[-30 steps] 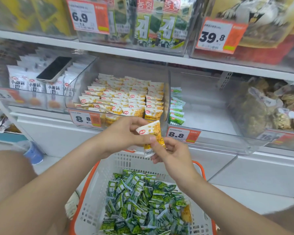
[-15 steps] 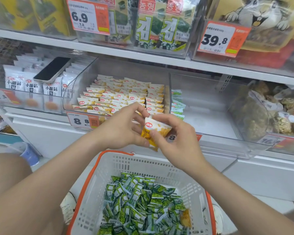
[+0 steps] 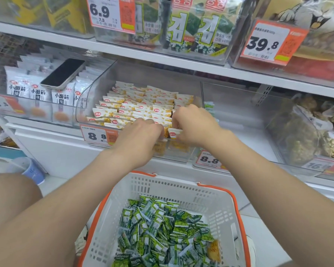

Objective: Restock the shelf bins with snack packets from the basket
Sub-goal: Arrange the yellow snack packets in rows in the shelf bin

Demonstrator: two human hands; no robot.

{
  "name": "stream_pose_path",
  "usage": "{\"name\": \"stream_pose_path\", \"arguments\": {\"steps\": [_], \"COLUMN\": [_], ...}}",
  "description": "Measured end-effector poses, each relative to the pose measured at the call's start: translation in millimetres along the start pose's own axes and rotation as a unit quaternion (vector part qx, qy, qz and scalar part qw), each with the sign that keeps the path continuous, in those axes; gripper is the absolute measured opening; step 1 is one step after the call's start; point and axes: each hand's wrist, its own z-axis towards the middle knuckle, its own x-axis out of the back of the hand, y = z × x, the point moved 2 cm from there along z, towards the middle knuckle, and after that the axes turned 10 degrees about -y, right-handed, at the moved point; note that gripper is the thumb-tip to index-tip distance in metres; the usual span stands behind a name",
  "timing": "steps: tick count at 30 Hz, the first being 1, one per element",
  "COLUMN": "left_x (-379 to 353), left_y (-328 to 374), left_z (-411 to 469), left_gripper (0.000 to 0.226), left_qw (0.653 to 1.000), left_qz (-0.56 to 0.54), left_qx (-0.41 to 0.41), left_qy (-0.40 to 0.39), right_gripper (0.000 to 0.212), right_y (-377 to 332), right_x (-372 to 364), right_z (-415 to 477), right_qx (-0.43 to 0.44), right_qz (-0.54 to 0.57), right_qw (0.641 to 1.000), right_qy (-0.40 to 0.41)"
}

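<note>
Nearest the camera, a white basket (image 3: 216, 201) with an orange rim is sitting low between the person's forearms, holding a heap of green snack packets (image 3: 158, 234) and one yellow packet (image 3: 214, 249) lying at the heap's right edge. Both arms are reaching forward over the basket to the middle shelf. The left hand (image 3: 141, 137) is resting knuckles-up at the front lip of the clear bin (image 3: 89, 97), its fingers curled down among the front packets; what its grip is grasping, if anything, cannot be told. The right hand (image 3: 193, 122) is pinching the white top of a yellow snack packet (image 3: 174, 132), holding it upright at the front right corner of the bin, just beside the left hand's fingertips. Behind the hands, rows of yellow-and-white packets (image 3: 143, 105) are standing upright, filling the bin. An orange price tag (image 3: 98, 134) is hanging on the bin's front. In the next bin to the left, a dark phone (image 3: 63, 73) is lying on top of white packets (image 3: 39, 91). To the right, a mostly bare clear bin (image 3: 239, 112) is holding a few green packets against its left wall.
</note>
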Motion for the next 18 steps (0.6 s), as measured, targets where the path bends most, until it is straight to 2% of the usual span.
{"name": "stream_pose_path", "arguments": {"steps": [3, 5, 7, 9, 11, 13, 15, 16, 18], "left_x": [-0.1, -0.1, -1.8, -4.0, -4.7, -7.0, -14.4, -20.8, -38.3], "left_y": [-0.9, 0.8, 5.2, 12.5, 21.6, 32.5, 44.4, 49.9, 60.2], "left_z": [2.5, 3.0, 1.9, -1.2, -6.2, -10.1, -11.9, -12.7, -15.0], "left_gripper": [0.033, 0.031, 0.033, 0.030, 0.022, 0.017, 0.015, 0.013, 0.011], "left_qw": [0.999, 0.995, 0.988, 0.986, 0.982, 0.979, 0.979, 0.981, 0.972], "left_qz": [-0.038, -0.103, -0.154, -0.147, -0.123, -0.119, -0.145, -0.152, -0.138], "left_qx": [-0.003, -0.008, -0.020, -0.043, -0.073, -0.097, -0.114, -0.121, -0.146], "left_qy": [0.000, 0.007, 0.024, 0.068, 0.123, 0.136, 0.083, 0.027, -0.120], "right_gripper": [0.024, 0.022, 0.016, 0.022, 0.026, 0.025, 0.020, 0.021, 0.025], "right_y": [-3.3, -1.4, -3.4, -7.5, -10.4, -6.0, 3.9, 9.4, 17.6], "right_x": [-1.7, -1.8, 0.8, 0.4, -5.1, -20.0, -40.3, -52.3, -78.6], "right_z": [7.5, 5.6, -5.7, -28.3, -59.6, -89.2, -109.2, -115.4, -125.1], "right_qx": [-0.019, -0.010, 0.013, 0.040, 0.044, 0.016, -0.004, 0.005, 0.057], "right_qz": [-0.025, -0.028, -0.017, 0.064, 0.160, 0.205, 0.225, 0.227, 0.202], "right_qw": [0.999, 0.999, 0.998, 0.986, 0.965, 0.950, 0.948, 0.957, 0.977], "right_qy": [-0.031, -0.014, 0.064, 0.151, 0.203, 0.235, 0.223, 0.178, 0.024]}}
